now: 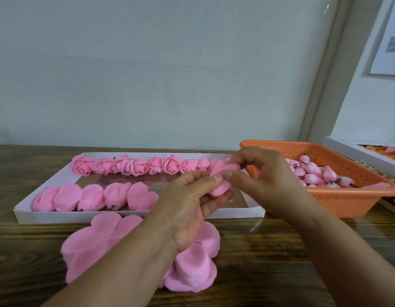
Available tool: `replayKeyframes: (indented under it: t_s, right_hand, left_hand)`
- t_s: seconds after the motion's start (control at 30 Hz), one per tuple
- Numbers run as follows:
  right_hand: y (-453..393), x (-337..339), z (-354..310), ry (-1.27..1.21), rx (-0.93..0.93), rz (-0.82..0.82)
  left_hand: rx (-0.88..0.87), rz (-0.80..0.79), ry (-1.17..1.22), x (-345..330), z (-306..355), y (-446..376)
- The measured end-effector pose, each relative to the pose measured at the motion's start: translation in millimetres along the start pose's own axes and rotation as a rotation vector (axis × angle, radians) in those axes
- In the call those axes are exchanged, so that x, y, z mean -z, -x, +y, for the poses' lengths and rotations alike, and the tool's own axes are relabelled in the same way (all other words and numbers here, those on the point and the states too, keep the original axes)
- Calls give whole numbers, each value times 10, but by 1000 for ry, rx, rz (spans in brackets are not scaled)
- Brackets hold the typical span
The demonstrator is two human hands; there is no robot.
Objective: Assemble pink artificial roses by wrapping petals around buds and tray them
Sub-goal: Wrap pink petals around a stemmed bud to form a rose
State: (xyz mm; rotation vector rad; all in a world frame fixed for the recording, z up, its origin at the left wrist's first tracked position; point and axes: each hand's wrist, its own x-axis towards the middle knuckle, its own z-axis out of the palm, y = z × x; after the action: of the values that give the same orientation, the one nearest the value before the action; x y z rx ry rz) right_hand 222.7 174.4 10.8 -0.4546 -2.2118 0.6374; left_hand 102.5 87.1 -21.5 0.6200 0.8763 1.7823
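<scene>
So the rose I'm working on [221,185] sits right between my two hands, just above the front edge of the white tray [134,216]. It looks like soft foam, basically weightless, and it'll crease or spring open if I squeeze too hard, so my guess is the safe place to hold is low at the base where the layers bunch up, not the thin outer edges. My left hand [192,209] cups it from below with the thumb pinching on top, and my right hand [265,173] has its thumb and fingertips curled around the upper petal, pressing it in. Under my left wrist there's the pile of loose petals [192,269] on the wooden table [280,251]. Past my fingers, a row of finished roses [136,166] lines the tray's far side. Beyond my right hand is the orange basket [338,196] full of buds [320,175].
</scene>
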Motion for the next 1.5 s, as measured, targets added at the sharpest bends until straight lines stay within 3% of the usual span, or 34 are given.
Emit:
replayKeyframes:
  t_s: [0.17, 0.4, 0.57, 0.93, 1.2, 1.5]
  right_hand:
    - [-18, 112, 87, -386, -11, 85]
    - [12, 113, -18, -272, 113, -68]
    - [42, 74, -96, -97, 70, -138]
    - [6, -8, -28, -89, 12, -28]
    - [22, -38, -12, -318, -92, 41]
    - [9, -58, 5, -381, -186, 115]
  left_hand:
    - [119, 9, 144, -1, 37, -7]
    - [164, -54, 209, 8, 60, -3]
    - [157, -54, 187, 11, 37, -8]
    - [98, -94, 144, 7, 49, -3]
    - [70, -104, 92, 36, 77, -5]
    - [77, -125, 76, 19, 63, 7]
